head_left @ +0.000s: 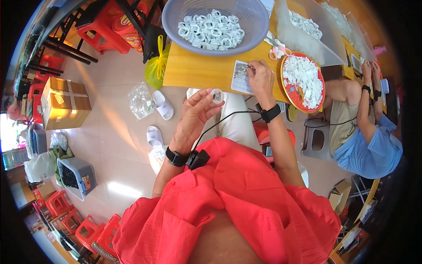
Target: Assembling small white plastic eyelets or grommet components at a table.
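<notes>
Near the front edge of the yellow table, my left hand (193, 112) pinches a small round white plastic piece (217, 96) with a squarish opening in it. My right hand (263, 79) is over a small pale tray (239, 83) of round silvery discs, its thumb and fingertips closed at the tray's upper right. Whatever is between those fingertips is too small to make out. Beyond the tray stands a purple-grey basket (172, 33) heaped with similar white ring pieces (213, 31). To the right lies a red round plate (323, 86) piled with small white parts (303, 79).
Pink-handled scissors (278, 52) lie behind the plate. Translucent bins (325, 37) holding white parts stand at the far right, near a co-worker in blue (371, 147). A yellow bag (158, 66) hangs at the table's left. A cable (228, 115) links my wristbands.
</notes>
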Demonstrator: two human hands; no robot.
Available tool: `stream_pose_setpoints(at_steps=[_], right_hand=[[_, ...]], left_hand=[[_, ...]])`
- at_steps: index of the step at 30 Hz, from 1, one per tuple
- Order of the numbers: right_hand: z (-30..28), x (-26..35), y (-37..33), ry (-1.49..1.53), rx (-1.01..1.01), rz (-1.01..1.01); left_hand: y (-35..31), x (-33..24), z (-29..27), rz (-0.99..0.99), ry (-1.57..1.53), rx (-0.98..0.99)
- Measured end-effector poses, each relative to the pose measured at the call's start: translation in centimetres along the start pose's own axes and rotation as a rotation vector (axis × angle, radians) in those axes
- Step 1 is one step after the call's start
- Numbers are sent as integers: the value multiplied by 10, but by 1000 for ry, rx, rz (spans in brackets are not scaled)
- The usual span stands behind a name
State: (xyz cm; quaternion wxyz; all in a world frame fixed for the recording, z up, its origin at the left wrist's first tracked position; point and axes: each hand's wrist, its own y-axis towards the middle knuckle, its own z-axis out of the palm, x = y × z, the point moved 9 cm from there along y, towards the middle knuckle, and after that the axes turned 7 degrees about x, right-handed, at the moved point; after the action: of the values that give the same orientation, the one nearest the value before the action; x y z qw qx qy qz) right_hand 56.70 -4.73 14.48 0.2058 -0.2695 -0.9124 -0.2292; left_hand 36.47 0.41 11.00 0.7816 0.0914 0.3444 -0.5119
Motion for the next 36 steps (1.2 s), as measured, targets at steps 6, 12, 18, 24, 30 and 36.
stream_pose_setpoints(at_steps=[6, 12, 18, 24, 30, 36], right_hand=[[4, 0, 4, 27, 21, -40], [6, -7, 7, 42, 16, -78], [-8, -13, -7, 362, 63, 127], [11, -1, -43, 1194, 334, 446], [2, 23, -55, 1263, 370, 415], [-13, 60, -62, 1146, 337, 285]], left_hand=[[-3, 0, -1, 3, -8, -3], [-6, 1, -3, 10, -8, -9], [-8, 3, -4, 8, -22, -17], [-5, 6, -2, -9, -24, -15], [-4, 6, 1, -3, -29, 0], [-5, 3, 7, 4, 37, 1]])
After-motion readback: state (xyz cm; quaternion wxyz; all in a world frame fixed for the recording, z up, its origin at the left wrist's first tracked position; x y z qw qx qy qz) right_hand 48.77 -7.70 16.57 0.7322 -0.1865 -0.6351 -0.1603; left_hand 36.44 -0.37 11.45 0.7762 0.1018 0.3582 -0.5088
